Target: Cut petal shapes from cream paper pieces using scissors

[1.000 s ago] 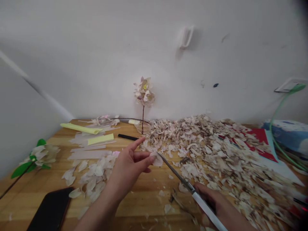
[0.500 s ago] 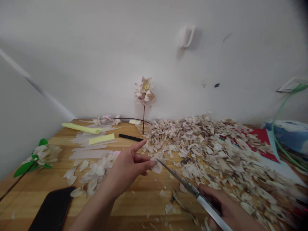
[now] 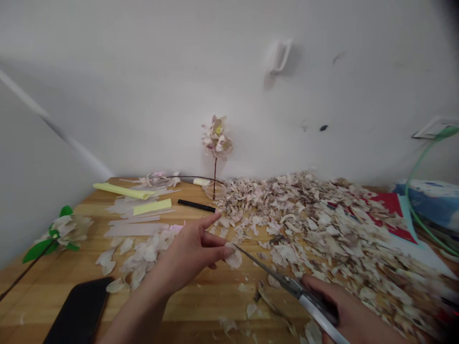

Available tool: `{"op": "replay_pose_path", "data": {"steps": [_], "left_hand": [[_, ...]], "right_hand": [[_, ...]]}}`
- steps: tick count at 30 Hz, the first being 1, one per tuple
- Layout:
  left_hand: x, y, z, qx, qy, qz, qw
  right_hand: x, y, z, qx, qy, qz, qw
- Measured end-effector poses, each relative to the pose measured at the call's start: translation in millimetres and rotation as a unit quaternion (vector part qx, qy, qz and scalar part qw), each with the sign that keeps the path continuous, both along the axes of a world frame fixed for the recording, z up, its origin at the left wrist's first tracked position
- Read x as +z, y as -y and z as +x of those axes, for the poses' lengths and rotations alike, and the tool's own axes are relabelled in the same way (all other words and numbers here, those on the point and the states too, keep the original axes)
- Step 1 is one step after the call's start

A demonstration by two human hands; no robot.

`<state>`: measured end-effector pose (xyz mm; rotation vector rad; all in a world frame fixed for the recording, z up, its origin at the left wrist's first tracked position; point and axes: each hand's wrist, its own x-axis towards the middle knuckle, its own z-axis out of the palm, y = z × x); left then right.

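Observation:
Between the thumb and fingers of my left hand point(image 3: 195, 253) is a thin white petal point(image 3: 234, 257), pinched at its left side with the index finger stretched out above. My right hand point(image 3: 344, 306) grips a pair of scissors point(image 3: 283, 279) with dark blades and pale handles. The blade tips reach the petal's upper right edge; whether they touch it I cannot tell. Left of my left hand lies a small pile of whitish petals point(image 3: 148, 253). A large heap of dried petals and scraps point(image 3: 304, 229) spreads behind and beside the scissors.
A petal flower on a stem point(image 3: 217, 138) stands against the wall. A black pen point(image 3: 196, 206), yellow paper point(image 3: 152, 207) and pale strips point(image 3: 138, 230) lie at back left. A phone point(image 3: 77, 313) and a white flower with green leaves point(image 3: 68, 229) are at left; a green cable point(image 3: 410, 191) hangs right.
The petal and my left hand have moved slightly down. The scissors have shifted a little downward and right, with their tips now at the petal's edge rather than over it.

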<state>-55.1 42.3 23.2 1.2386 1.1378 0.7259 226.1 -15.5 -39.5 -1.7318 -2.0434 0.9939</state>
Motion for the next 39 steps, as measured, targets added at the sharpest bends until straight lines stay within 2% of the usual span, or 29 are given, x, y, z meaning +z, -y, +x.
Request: {"op": "replay_pose_path", "data": {"steps": [6,12,17,25,32,39], "left_hand": [[-0.6,1.4,-2.4,-0.016,-0.024,0.006,1.000],[-0.5,4.6,-3.2,-0.030,-0.047,0.007,0.998],[1.2,7.0,-3.8,-0.047,-0.062,-0.001,0.997],[4.0,7.8,0.6,-0.048,-0.081,-0.004,0.996],[4.4,8.2,1.3,-0.055,-0.078,-0.004,0.995],[-0.3,8.6,-0.7,-0.066,-0.074,0.008,0.995]], "right_hand": [[9.9,0.9,-2.6,0.022,0.042,-0.009,0.999],[-6.3,4.0,6.8,-0.060,0.045,0.000,0.997],[-13.1,3.3,9.6,-0.056,0.034,0.009,0.998],[-5.1,2.4,2.7,-0.021,0.001,0.043,0.999],[4.4,-0.8,-3.6,0.010,-0.037,0.025,0.999],[11.9,-0.8,-3.4,0.015,-0.052,-0.042,0.998]]}}
